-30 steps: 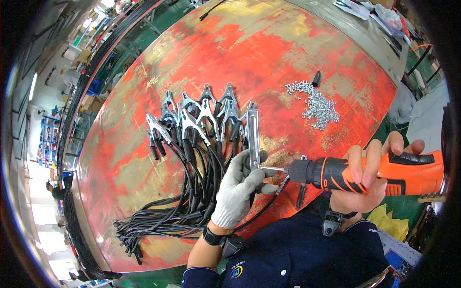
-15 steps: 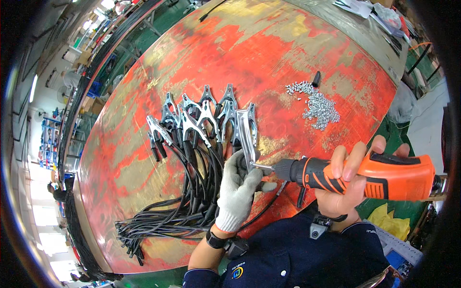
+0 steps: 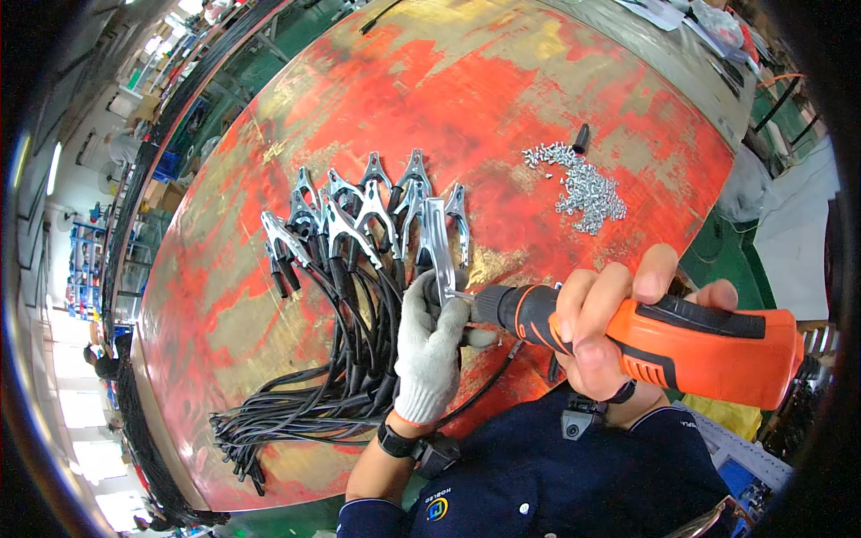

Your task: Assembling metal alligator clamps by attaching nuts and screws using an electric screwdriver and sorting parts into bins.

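Observation:
My left hand (image 3: 427, 354), in a whitish knit glove, is closed around the lower end of a silver metal clamp (image 3: 438, 235), which points away from me. A black cable (image 3: 489, 390) runs from near that hand toward the lower right. My bare right hand (image 3: 599, 314) grips an orange and black power screwdriver (image 3: 708, 351), fingers wrapped over its body. Its bit (image 3: 462, 295) meets the clamp's lower end beside my gloved thumb; whether a screw sits at the tip is too small to tell. Left of the gloved hand lie several similar clamps (image 3: 372, 213) on black cables (image 3: 345, 381).
Loose small silver screws (image 3: 590, 199) lie in a heap on the worn red and tan table (image 3: 484, 108), with a black sleeve (image 3: 581, 138) at their far end. Papers and plastic bags (image 3: 717, 31) rest at the far right. Beyond the left edge stand shelves (image 3: 85, 264).
The screwdriver has tilted, its rear end now lower, and my right hand has shifted left. The bit stays at the clamp. My left hand keeps its grip; the whole view has shifted slightly.

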A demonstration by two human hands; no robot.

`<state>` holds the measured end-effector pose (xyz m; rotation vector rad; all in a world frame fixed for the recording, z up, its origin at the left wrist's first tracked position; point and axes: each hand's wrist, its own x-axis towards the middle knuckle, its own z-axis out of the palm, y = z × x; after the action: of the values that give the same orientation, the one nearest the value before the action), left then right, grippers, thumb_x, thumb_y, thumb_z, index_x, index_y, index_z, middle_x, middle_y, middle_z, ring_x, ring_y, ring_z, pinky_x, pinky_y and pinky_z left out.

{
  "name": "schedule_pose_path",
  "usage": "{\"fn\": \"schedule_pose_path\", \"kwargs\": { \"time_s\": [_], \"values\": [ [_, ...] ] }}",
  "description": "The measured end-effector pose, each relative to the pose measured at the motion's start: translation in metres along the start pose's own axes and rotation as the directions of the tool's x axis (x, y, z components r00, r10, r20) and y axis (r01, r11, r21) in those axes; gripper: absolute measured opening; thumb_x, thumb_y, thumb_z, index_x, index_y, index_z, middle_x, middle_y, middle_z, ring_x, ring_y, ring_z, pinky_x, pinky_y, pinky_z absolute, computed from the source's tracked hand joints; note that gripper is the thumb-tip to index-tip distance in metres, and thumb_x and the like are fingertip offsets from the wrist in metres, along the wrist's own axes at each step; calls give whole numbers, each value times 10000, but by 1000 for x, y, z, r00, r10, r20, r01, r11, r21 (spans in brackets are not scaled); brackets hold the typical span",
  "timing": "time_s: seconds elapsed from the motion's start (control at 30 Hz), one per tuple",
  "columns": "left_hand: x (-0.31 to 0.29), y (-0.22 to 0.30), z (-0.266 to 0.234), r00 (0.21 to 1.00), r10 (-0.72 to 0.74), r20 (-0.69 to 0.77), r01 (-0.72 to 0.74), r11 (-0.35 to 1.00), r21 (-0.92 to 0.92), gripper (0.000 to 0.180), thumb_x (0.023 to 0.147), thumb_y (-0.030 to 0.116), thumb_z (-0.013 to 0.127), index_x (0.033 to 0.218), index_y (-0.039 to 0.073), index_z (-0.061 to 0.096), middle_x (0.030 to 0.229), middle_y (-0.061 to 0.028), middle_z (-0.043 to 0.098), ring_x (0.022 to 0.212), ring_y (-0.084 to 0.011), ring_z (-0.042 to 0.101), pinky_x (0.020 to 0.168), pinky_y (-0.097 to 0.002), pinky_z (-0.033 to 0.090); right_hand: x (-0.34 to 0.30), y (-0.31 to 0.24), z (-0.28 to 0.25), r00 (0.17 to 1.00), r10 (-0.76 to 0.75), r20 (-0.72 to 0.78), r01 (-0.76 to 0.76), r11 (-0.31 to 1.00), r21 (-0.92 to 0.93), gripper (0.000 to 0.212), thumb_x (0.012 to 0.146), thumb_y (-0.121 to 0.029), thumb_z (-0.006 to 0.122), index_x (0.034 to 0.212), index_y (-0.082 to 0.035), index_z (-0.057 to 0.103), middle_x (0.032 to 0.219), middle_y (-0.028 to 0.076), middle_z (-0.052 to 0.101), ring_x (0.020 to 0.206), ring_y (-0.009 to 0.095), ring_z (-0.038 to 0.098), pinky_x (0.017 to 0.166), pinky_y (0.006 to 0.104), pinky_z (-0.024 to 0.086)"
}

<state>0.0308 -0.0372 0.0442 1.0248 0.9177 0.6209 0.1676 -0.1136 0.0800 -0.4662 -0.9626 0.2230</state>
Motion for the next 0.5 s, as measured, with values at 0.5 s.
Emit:
{"fn": "schedule_pose_path", "kwargs": {
  "time_s": [0.5],
  "values": [
    [-14, 33, -15, 779, 506, 372, -395, -65, 916, 603, 790, 152, 606, 1344, 23, 405, 669, -153, 629, 522, -333, 616, 481, -408, 492, -47, 43, -1, 653, 745, -139, -714, 666, 217, 618, 741, -15, 783, 1269, -57, 465, 974, 36, 641, 911, 125, 631, 820, 295, 520]
  ]
}}
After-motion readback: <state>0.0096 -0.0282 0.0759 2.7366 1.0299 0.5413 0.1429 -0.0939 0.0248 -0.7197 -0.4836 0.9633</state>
